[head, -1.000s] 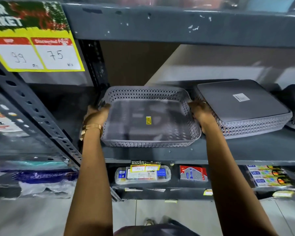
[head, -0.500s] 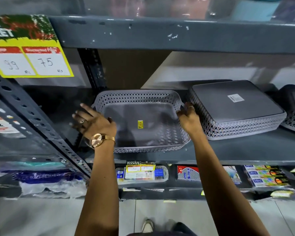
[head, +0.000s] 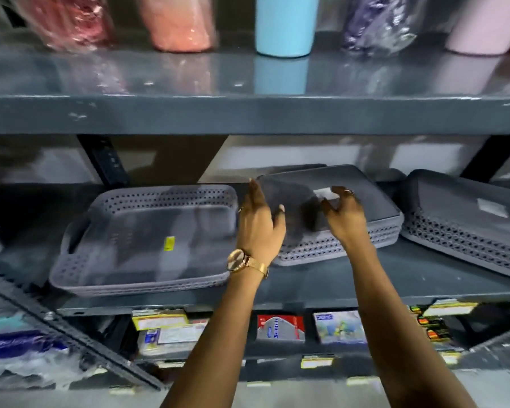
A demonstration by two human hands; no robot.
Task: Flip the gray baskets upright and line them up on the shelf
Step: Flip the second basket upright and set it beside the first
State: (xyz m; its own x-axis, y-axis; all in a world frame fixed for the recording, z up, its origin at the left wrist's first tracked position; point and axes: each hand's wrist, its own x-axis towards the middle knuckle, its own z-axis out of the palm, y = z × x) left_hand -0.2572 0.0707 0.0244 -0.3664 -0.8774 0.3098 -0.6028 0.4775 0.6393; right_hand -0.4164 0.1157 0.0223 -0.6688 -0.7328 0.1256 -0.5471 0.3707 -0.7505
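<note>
Both hands are hovering open, gripping nothing: left hand (head: 259, 222) and right hand (head: 346, 214) are bracketing the upside-down middle basket (head: 374, 207), lying just beyond them.

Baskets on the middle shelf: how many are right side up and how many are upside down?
Upright: 1, the left basket.
Upside down: 2, the middle basket and the right basket.
Total: 3 gray baskets. The upright and middle ones look like nested stacks, but blur hides how many.
</note>
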